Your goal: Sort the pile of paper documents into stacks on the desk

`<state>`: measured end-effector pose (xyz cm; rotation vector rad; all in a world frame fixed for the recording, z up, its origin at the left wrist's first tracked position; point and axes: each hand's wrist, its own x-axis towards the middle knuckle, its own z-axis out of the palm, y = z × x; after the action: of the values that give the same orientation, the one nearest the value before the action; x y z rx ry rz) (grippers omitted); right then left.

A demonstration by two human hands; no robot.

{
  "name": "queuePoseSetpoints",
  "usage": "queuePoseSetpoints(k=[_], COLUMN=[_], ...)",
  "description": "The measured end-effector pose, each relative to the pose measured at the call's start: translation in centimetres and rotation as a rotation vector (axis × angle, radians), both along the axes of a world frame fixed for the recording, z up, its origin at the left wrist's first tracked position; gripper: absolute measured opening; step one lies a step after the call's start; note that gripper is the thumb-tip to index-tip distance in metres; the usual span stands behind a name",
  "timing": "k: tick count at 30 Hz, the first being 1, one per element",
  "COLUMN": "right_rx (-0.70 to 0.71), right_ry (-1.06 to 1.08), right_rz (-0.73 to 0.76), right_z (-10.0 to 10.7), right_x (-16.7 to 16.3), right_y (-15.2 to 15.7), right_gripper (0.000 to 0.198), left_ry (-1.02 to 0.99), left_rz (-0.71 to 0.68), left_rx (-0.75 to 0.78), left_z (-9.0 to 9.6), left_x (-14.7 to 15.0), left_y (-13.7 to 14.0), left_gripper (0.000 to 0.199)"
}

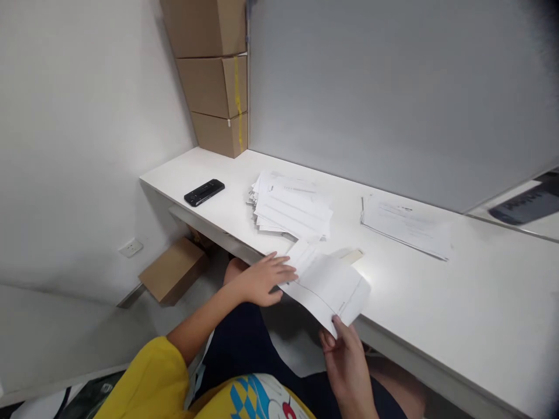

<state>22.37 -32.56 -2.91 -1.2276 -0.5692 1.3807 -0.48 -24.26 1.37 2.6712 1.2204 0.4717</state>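
My right grip (347, 362) pinches a sheet (329, 285) at lower center; my left grip (264, 281) spreads wide at its edge. A paper stack (290, 205) lies mid-frame on the tabletop (489, 297).

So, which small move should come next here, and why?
Perhaps the right hand should ease the paper farther onto the table: it already pinches the near edge, which juts past the table's front, while the left hand lies open at the paper's left side.
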Motion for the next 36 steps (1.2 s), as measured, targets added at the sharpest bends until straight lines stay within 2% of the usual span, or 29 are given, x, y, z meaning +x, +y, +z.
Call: queuePoseSetpoints(k=[2,6,8,10,15,20,26,32,36], right_rx=[-0.042,-0.101,-0.086,-0.063,-0.095,-0.095,-0.08,-0.13,-0.142], right_ry=[0.045,0.088,0.054,0.002,-0.019,-0.051,0.014,0.087,0.068], right_rz=[-0.092,-0.203,-0.241,-0.258,-0.288,-0.256,-0.216,-0.191,-0.188], right_z=[1.0,1.5,1.1,0.5,-0.5,-0.6,-1.7,-1.6,-1.1], right_x=[-0.2,-1.4,-1.8,-1.8,-0.9,-0.6,-1.1,-1.5,-1.8], right_y=[-0.1,-1.0,-1.6,-2.1,-2.7,-2.5,-2.9,-3.0,-2.5], right_gripper=[0.04,0.048,0.046,0.045,0.039,0.04,0.035,0.043,0.045], left_ry=[-0.061,-0.19,-0.228,-0.264,-0.351,-0.48,-0.34,-0.172,-0.188], left_rz=[0.237,0.864,1.019,1.05,1.012,1.015,1.017,1.077,1.049], left_rx=[-0.03,-0.107,-0.153,-0.153,-0.048,-0.138,-0.176,0.016,-0.061], left_z=[0.6,2.0,2.4,2.6,1.8,0.7,0.5,-0.3,-0.7], left_x=[-0.9,-2.2,-2.5,-2.5,-2.5,-3.3,-4.0,-4.1,-3.8], left_y=[2.9,9.3,11.3,12.2,12.0,12.7,13.0,11.0,10.9], left_gripper=[0.047,0.052,0.051,0.043,0.023,0.009,0.012,0.013,0.021])
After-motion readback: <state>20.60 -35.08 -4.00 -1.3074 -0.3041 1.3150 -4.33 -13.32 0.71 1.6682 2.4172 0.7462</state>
